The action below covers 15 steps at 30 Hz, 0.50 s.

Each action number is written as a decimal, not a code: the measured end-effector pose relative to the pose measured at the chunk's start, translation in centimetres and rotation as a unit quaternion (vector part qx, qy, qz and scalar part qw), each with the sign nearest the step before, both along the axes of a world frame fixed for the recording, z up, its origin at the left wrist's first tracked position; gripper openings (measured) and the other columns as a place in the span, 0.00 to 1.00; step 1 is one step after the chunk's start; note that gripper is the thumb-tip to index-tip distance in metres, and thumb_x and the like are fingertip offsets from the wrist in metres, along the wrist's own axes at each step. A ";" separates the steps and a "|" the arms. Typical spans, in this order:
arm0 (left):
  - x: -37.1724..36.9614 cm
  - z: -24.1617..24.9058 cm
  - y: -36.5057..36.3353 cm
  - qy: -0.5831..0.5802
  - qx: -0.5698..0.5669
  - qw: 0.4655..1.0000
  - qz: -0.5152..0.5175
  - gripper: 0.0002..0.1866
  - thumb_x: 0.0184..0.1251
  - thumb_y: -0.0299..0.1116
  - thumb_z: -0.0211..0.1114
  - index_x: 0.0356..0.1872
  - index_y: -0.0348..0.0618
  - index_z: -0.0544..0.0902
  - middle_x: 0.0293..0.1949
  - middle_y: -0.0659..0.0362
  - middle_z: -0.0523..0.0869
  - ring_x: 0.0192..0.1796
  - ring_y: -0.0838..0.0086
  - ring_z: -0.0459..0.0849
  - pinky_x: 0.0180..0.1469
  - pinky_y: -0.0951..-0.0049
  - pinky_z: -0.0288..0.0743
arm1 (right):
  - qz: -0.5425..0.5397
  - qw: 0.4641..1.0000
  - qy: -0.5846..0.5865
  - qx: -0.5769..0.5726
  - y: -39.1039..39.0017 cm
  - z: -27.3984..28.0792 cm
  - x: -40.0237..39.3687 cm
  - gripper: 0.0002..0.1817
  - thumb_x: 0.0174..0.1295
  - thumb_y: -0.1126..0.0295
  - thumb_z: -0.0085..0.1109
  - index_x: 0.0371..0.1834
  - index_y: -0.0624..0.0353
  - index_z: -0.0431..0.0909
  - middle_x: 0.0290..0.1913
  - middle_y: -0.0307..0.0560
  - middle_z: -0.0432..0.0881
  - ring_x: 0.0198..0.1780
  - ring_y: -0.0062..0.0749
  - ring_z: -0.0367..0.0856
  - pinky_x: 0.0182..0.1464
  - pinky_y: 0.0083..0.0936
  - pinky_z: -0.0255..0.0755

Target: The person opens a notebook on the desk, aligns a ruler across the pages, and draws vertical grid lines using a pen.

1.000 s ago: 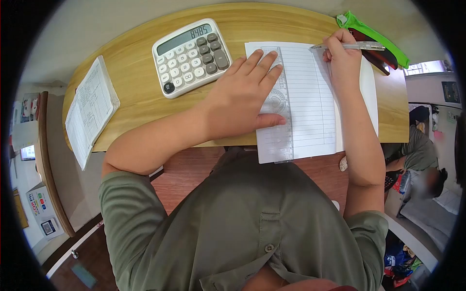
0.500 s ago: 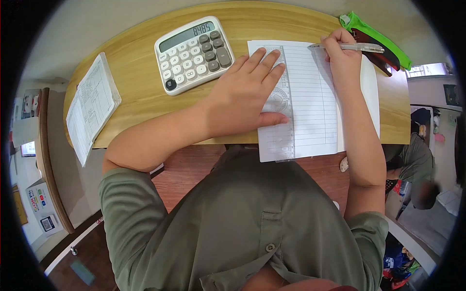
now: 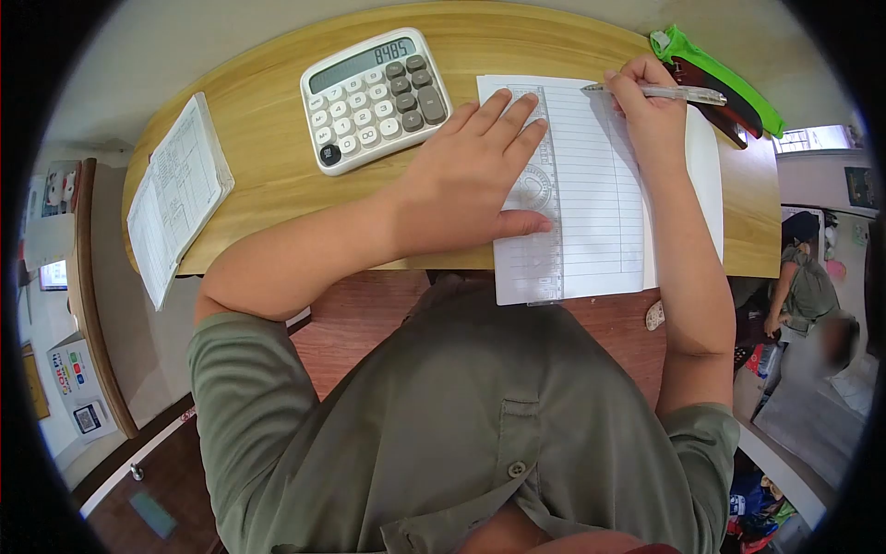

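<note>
Nearest the body: ruled notebook (image 3: 595,208) on the counter (image 3: 272,198), its near end overhanging the counter's front edge. Clear ruler (image 3: 544,194) lies lengthwise on the page, near end poking just past the paper. Notebook should be light, bendy at the overhang, easy to skid or crease; pin it over the supported part, lift by the edges. Ruler reads as thin plastic: light, fairly stiff, slick on paper, could crack if levered. Best hold is a flat, spread press around mid-length, fingertips off the right edge; for pickup, pinch the overhanging end. Left hand (image 3: 466,180) is palm down across it, fingers extended, thumb lower on the ruler, nothing pinched. Right hand (image 3: 646,106) is closed on a clear pen (image 3: 688,93), tip near the top of the page; can't tell if it touches. Pen should be light, rigid, smooth, may roll if let go; grip just behind the tip. Further out, just beside the left fingers: calculator (image 3: 367,120), reading 8485, probably light, hard-shelled; take it by the sides.
</note>
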State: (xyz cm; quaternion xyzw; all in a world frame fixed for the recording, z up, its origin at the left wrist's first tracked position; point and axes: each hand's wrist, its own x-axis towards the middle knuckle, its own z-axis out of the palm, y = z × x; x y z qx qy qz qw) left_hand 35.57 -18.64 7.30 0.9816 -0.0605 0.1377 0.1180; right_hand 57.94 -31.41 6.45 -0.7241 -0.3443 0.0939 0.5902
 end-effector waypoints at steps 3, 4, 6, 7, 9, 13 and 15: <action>0.0 0.0 0.0 0.006 0.001 1.000 0.002 0.46 0.63 0.59 0.68 0.71 0.30 0.67 0.74 0.37 0.65 0.76 0.42 0.63 0.75 0.47 0.60 | 0.004 1.000 0.002 -0.002 0.1 0.0 -0.1 0.10 0.59 0.69 0.67 0.27 0.59 0.75 0.23 0.32 0.74 0.28 0.15 0.68 0.31 0.17 0.63; 0.1 0.1 -0.1 0.011 0.001 1.000 0.004 0.46 0.64 0.60 0.68 0.71 0.30 0.67 0.74 0.37 0.65 0.77 0.42 0.62 0.75 0.46 0.59 | -0.002 1.000 0.000 0.009 0.1 -0.1 0.0 0.10 0.60 0.69 0.67 0.27 0.59 0.75 0.23 0.32 0.74 0.27 0.15 0.69 0.30 0.17 0.63; 0.5 0.0 -0.2 0.016 -0.004 1.000 0.004 0.47 0.64 0.60 0.67 0.71 0.30 0.67 0.75 0.37 0.65 0.77 0.42 0.61 0.76 0.46 0.57 | -0.006 1.000 -0.001 0.021 0.0 -0.1 0.0 0.10 0.60 0.69 0.68 0.27 0.59 0.75 0.23 0.33 0.75 0.27 0.15 0.69 0.30 0.17 0.64; 0.8 0.0 -0.3 0.020 -0.008 1.000 0.004 0.47 0.64 0.61 0.66 0.71 0.30 0.67 0.75 0.37 0.64 0.78 0.42 0.60 0.76 0.46 0.56 | 0.004 0.999 0.028 0.042 0.0 0.1 0.0 0.10 0.60 0.69 0.68 0.27 0.59 0.76 0.23 0.33 0.75 0.26 0.15 0.70 0.30 0.18 0.64; 1.5 -0.2 -0.7 0.023 -0.009 1.000 0.005 0.47 0.64 0.62 0.65 0.72 0.30 0.67 0.75 0.37 0.64 0.78 0.42 0.59 0.76 0.46 0.55 | 0.017 0.996 0.059 0.066 0.0 0.1 -0.1 0.11 0.60 0.68 0.68 0.28 0.59 0.76 0.23 0.33 0.76 0.25 0.15 0.70 0.29 0.18 0.64; 2.5 -0.4 -1.5 0.033 -0.014 0.999 0.009 0.48 0.64 0.63 0.65 0.72 0.31 0.66 0.77 0.38 0.62 0.79 0.42 0.58 0.77 0.47 0.53 | 0.023 0.998 0.038 0.041 0.2 0.1 -0.4 0.11 0.60 0.67 0.69 0.29 0.59 0.76 0.23 0.33 0.75 0.25 0.15 0.70 0.29 0.19 0.64; 2.5 -0.2 -1.6 0.038 -0.015 0.999 0.014 0.48 0.64 0.63 0.65 0.73 0.31 0.66 0.77 0.38 0.62 0.79 0.42 0.57 0.78 0.47 0.53 | 0.026 0.999 0.025 0.020 0.3 -0.1 -0.4 0.11 0.60 0.66 0.69 0.29 0.60 0.76 0.23 0.32 0.75 0.26 0.15 0.70 0.29 0.19 0.64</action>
